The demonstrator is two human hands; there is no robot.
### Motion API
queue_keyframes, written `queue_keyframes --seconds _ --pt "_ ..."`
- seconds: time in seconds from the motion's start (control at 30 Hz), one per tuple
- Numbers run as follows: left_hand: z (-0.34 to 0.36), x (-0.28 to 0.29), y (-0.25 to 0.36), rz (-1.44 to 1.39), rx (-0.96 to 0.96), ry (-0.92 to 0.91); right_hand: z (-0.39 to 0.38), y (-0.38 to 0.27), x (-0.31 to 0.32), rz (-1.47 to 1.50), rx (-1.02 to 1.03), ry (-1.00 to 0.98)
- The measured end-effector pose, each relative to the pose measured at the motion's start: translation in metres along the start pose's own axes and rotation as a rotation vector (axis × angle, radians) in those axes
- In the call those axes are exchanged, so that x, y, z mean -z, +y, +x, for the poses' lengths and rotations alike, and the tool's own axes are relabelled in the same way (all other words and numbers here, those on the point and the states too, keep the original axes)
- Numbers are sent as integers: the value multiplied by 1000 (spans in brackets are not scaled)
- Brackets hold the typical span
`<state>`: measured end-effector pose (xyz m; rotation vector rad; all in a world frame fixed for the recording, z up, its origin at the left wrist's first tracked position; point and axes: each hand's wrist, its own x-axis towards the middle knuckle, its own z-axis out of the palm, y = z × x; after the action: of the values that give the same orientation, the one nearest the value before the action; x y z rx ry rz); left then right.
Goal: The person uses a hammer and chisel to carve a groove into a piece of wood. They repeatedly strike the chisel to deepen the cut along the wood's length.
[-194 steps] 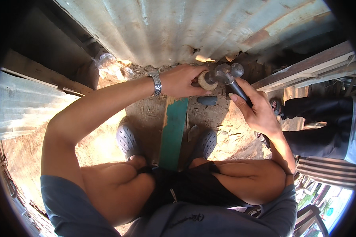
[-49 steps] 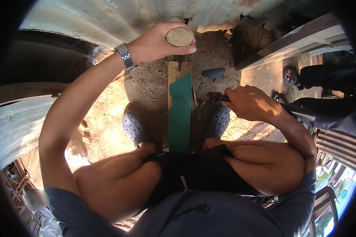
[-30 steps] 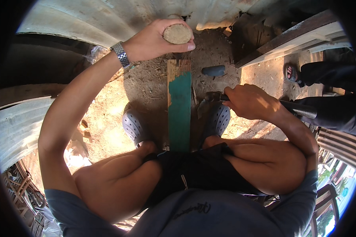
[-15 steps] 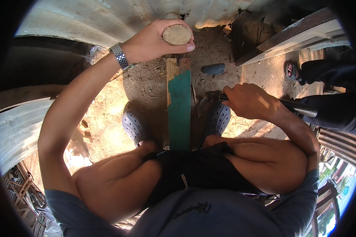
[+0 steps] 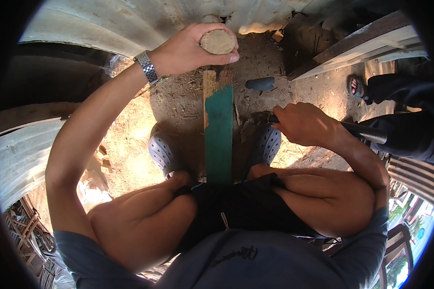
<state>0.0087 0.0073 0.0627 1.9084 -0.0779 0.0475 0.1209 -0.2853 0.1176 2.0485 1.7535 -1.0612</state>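
Note:
My left hand [image 5: 200,45] is wrapped round a pale wooden piece with a round, rough top [image 5: 217,41], held upright at the far end of a board [image 5: 218,125]. Green paint covers most of that board, with bare wood at its far end. Whatever lies under the round piece is mostly hidden. My right hand [image 5: 301,123] grips a hammer [image 5: 371,132] by its dark handle, low above my right clog [image 5: 269,147]; its head is in shadow. A dark, flat object [image 5: 259,84] lies on the dirt right of the board.
Corrugated metal [image 5: 169,19] stands beyond my hands and more [image 5: 21,156] at the left. A wooden frame [image 5: 352,45] runs along the upper right. Another person's legs and sandalled foot [image 5: 357,89] are at the right. Plastic and wood scraps lie about.
Since the oldest frame, the hammer has moved off the round piece, down and right, and my left hand has moved up. Over the last second both hands have stayed nearly still.

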Motion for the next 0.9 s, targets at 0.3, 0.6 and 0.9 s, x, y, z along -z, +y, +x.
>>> queue_keyframes --seconds 0.3,0.6,0.9 --pt "-4 0 -6 11 11 10 4 1 1 34 3 7" --pt "0 -2 3 29 61 -35 0 -2 4 28 -28 -15" --pt "-2 -5 8 -22 32 -51 2 -2 1 -20 -32 -33"
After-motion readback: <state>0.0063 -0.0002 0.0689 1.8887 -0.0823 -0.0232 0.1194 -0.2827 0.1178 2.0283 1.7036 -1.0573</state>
